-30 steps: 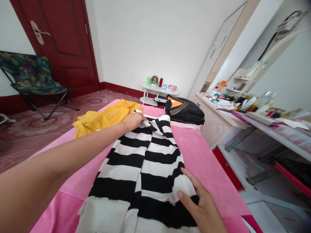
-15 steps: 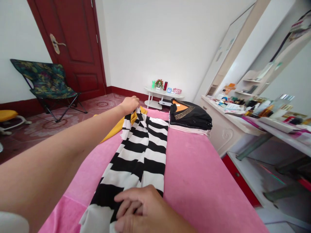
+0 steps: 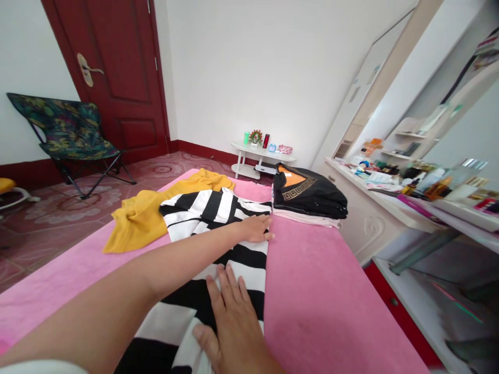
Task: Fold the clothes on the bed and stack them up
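A black-and-white striped garment (image 3: 249, 257) lies lengthwise on the pink bed cover (image 3: 312, 291), with a sleeve-like part laid out toward the left at its far end. My left hand (image 3: 255, 228) rests flat on the garment's far part, its fingers reaching the right edge. Closer to me, my right hand (image 3: 234, 317) presses palm down on the stripes, fingers spread. Neither hand grips the cloth. A yellow garment (image 3: 156, 208) lies crumpled to the left of the striped one, partly touching it.
Folded clothes, a black top (image 3: 307, 189) uppermost, are stacked at the far right corner of the bed. A dressing table (image 3: 366, 208) crowded with bottles stands on the right. Beyond the bed are a small white table (image 3: 247, 169) and a folding chair (image 3: 70, 130).
My left hand has let go of the striped cloth at the far left and moved right onto it. My right hand has flattened, fingers now spread. More of the yellow garment shows.
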A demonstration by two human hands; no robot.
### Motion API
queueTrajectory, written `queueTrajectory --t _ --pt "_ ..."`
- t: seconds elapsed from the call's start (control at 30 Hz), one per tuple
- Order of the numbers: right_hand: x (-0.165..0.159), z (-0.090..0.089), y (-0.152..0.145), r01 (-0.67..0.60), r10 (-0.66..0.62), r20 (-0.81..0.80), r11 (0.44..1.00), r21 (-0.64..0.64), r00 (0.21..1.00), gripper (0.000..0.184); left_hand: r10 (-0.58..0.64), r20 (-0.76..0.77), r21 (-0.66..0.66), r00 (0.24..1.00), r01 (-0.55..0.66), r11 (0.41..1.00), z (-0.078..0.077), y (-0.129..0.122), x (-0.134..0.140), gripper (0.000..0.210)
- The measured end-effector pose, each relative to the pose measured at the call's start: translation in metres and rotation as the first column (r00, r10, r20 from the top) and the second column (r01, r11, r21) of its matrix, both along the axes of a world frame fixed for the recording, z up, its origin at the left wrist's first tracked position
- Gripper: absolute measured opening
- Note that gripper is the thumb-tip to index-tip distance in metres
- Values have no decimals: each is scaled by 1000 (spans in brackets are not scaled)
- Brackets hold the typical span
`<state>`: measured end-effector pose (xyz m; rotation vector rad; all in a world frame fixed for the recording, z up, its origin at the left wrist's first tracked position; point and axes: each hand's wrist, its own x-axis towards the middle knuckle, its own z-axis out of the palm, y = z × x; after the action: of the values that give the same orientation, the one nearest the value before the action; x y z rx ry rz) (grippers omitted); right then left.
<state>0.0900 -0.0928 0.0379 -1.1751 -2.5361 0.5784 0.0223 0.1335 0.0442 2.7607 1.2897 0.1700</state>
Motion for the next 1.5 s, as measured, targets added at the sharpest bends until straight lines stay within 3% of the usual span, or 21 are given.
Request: queueTrajectory --t 0.13,0.33,0.57,0.73,0.87,1.0,1.2,1.43,1.5 --pt "-2 -2 6 8 -8 -7 999 -49 1000 74 122 48 -80 991 -118 990 -26 40 8 70" --pt "1 -19 20 -53 50 -31 995 -88 998 80 304 157 -50 940 -300 953 -24 96 19 50" --pt "0 -12 20 -21 13 -60 992 -123 998 83 391 193 -21 900 -395 919 -28 120 30 31" --pt "0 -3 17 -6 -4 -63 989 -151 998 81 363 172 6 916 -370 929 -30 116 36 36" --pt "1 -3 14 3 -12 -91 995 -95 996 71 180 104 -18 978 -179 984 -34 84 27 42" --pt "4 -11 12 -3 3 -128 1000 5 992 58 37 35 -106 999 -33 994 -35 28 -6 51" --pt "7 -20 11 -5 48 -446 995 98 894 26 -54 63 -118 997 61 991 -23 -77 -63 55" --pt "8 -1 -10 -10 45 -580 998 63 813 22 -75 158 -231 985 111 967 -11 -177 -108 60" --pt "9 7 -12 23 22 -598 998 67 801 22 -69 206 -270 976 125 955 -6 -204 -118 75"
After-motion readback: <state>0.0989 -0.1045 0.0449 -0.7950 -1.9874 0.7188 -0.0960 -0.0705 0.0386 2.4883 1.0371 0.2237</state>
